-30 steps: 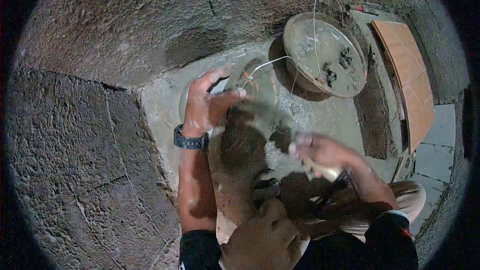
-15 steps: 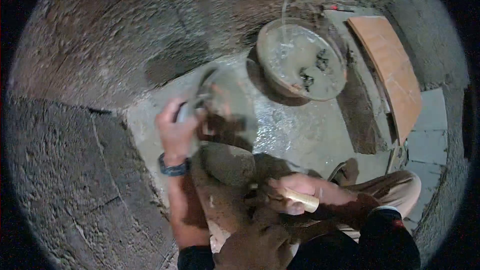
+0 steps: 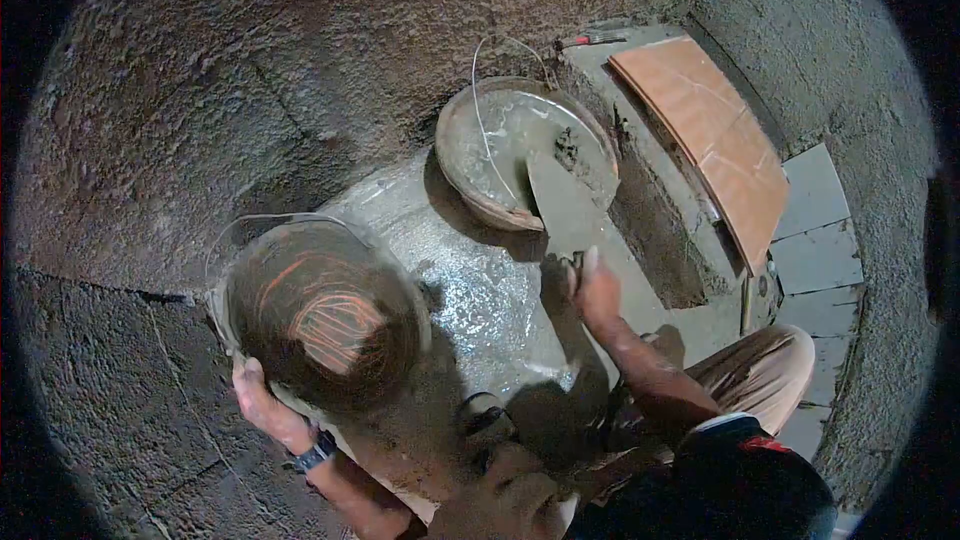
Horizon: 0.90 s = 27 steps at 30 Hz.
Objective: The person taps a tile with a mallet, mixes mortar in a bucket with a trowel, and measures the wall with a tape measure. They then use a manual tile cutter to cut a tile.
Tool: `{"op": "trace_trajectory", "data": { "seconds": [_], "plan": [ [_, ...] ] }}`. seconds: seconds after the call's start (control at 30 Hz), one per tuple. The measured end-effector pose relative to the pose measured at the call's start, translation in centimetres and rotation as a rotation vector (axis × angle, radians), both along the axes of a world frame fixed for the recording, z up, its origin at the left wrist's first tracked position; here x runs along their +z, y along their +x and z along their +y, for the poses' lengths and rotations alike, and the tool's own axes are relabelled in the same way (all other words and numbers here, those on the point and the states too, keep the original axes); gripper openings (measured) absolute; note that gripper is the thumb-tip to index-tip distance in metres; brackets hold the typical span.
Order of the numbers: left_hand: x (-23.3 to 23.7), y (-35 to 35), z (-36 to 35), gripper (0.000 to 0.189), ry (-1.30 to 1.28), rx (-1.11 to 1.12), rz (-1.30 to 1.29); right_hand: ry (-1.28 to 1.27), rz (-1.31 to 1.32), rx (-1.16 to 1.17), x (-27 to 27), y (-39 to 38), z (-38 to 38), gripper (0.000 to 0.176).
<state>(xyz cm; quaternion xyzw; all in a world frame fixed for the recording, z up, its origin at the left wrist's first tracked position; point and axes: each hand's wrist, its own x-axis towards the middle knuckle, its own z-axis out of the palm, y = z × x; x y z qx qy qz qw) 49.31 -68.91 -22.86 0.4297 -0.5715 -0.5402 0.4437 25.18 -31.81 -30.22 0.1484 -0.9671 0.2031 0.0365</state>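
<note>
Grip, right hand [image 3: 592, 285]: clenched round the handle of a trowel [image 3: 558, 202], whose blade runs forward from the grip with its far end inside the mortar pan [image 3: 452, 162]. The pan stands on the ground just ahead of this grip and holds grey wet mix with darker lumps near the blade, and a thin wire bail [image 3: 478, 105] arcs over its rim. Grip, left hand [image 3: 262, 395]: closed on the lower rim of a round bucket [image 3: 320, 315], dark with orange streaks, held tilted with its round face toward the camera. Whether that face is the inside or the underside cannot be told. A wristwatch [image 3: 315, 454] sits just behind this grip. Between the two grips lies a wet cement patch [image 3: 470, 270], glistening. To the right of the trowel grip are a raised ledge carrying an orange tile [image 3: 700, 125] and grey tiles [image 3: 815, 225] beyond it. A red-handled tool [image 3: 590, 38] lies past the pan at the ledge's far end. A bent knee [image 3: 760, 380] is below the trowel grip, and rough concrete floor [image 3: 150, 120] surrounds everything else. Handling note, as a judgement: the blade is best held low and nearly flat in the mix, clear of the bail, with the bucket steadied by its rim so it does not roll off the supporting hand.
</note>
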Motion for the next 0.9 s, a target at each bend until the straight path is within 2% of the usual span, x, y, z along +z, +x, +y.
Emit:
{"op": "trace_trajectory", "data": {
  "seconds": [0.03,0.07,0.1,0.13,0.17,0.2,0.23,0.3,0.33,0.37,0.4,0.43,0.47,0.5,0.53,0.57,0.6,0.63,0.7,0.73,0.77,0.83,0.9],
  "plan": [
    [-0.1,0.7,0.3,0.042,0.044,0.042,0.033,0.03,0.034,-0.027,-0.9,0.3,0.0,0.024],
    [-0.3,1.9,0.2,0.045,0.074,0.023,-0.065,-0.105,-0.146,-0.092,-1.4,1.1,0.7,0.022],
    [-0.4,2.5,0.5,0.045,0.073,0.022,-0.056,-0.084,-0.171,-0.092,-1.8,2.4,1.5,0.021],
    [-0.6,2.9,0.9,0.045,0.204,0.1,0.057,-0.062,-0.193,-0.091,-2.1,3.9,2.6,0.02],
    [-1.2,3.4,1.3,0.045,0.338,0.177,0.174,-0.009,-0.119,-0.021,-1.9,5.8,3.7,0.02],
    [-2.6,4.7,1.5,0.046,0.264,0.185,0.067,0.047,-0.048,0.047,-2.0,8.3,5.0,0.022],
    [-3.1,4.9,2.0,0.046,0.271,0.185,0.075,-0.211,-0.493,-0.068,-6.6,11.0,8.8,0.023],
    [-3.7,5.3,3.5,0.049,0.422,0.224,0.281,-0.211,-0.599,0.053,-2.1,14.0,8.0,0.017],
    [-4.3,5.4,4.4,0.045,0.181,0.327,0.046,-0.159,-0.578,-0.052,0.3,15.5,6.3,0.018],
    [-4.2,5.6,4.7,0.045,0.182,0.328,0.039,-0.115,-0.554,-0.158,1.1,16.4,5.5,0.02],
    [-3.7,5.8,4.9,0.042,-0.023,0.291,0.018,-0.116,-0.558,-0.159,0.0,16.4,6.1,0.02],
    [-3.1,6.1,4.9,0.038,-0.229,0.249,-0.002,-0.226,-0.348,-0.03,-0.8,16.0,6.7,0.023],
    [-1.8,7.2,4.0,0.035,-0.127,0.156,0.037,-0.377,-0.356,-0.047,-1.2,15.7,7.4,0.025],
    [-1.5,7.1,3.5,0.035,-0.132,0.142,0.036,-0.528,-0.36,-0.06,-0.8,15.1,7.3,0.026],
    [-1.4,6.7,3.0,0.039,-0.168,0.182,-0.149,-0.724,-0.582,-0.213,1.9,12.5,6.1,0.027],
    [-1.2,6.2,2.6,0.043,-0.205,0.228,-0.328,-0.677,-0.511,-0.113,3.0,10.3,5.4,0.027],
    [0.2,5.3,2.4,0.045,0.069,0.232,-0.128,-0.652,-0.503,-0.097,4.3,8.0,4.4,0.029],
    [0.6,5.3,2.3,0.045,0.073,0.226,-0.128,-0.627,-0.494,-0.081,5.6,5.7,3.4,0.032],
    [1.0,5.4,1.6,0.043,0.336,0.133,0.237,-0.636,-0.545,-0.156,6.5,1.9,1.5,0.035],
    [1.0,5.6,1.2,0.04,0.44,0.058,0.367,-0.653,-0.564,-0.075,5.8,0.2,0.9,0.038],
    [1.0,5.8,0.9,0.04,0.439,0.058,0.365,-0.681,-0.649,-0.059,5.8,0.1,0.6,0.039],
    [1.3,5.7,0.3,0.041,0.103,-0.029,-0.286,-0.707,-0.731,-0.04,6.1,0.6,0.4,0.041],
    [2.0,4.8,1.0,0.037,0.1,-0.003,-0.293,-0.558,-0.699,0.014,6.3,3.1,2.3,0.041]
  ]
}}
